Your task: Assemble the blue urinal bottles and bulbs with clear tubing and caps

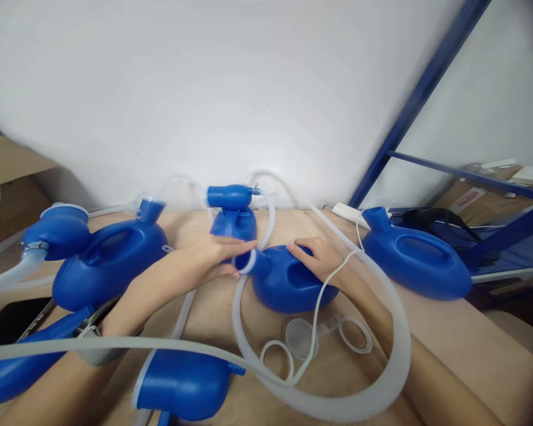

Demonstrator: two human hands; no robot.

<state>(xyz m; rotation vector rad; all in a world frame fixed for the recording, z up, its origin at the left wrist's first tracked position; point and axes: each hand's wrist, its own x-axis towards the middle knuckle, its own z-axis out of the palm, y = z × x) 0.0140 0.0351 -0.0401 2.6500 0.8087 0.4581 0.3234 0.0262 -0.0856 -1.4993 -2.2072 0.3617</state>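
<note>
A blue urinal bottle [288,290] with a moulded handle lies in the middle of the table, its mouth [249,262] with a pale rim facing left. My left hand [213,257] closes around that mouth, fingers above and thumb below. My right hand [317,257] grips the bottle's handle from above and behind. Close by, in front of the bottle, lie a clear cap with a strap [302,338] and a loose translucent ring [277,358]. A thick translucent hose [402,343] loops around the bottle and past my right forearm.
More blue bottles stand at left [115,260], right [417,260] and behind [233,222]. A blue funnel head [182,384] lies in front. A thin white cable [160,344] crosses the foreground. A phone [15,319], cardboard box [13,177] and blue metal frame [408,112] flank the table.
</note>
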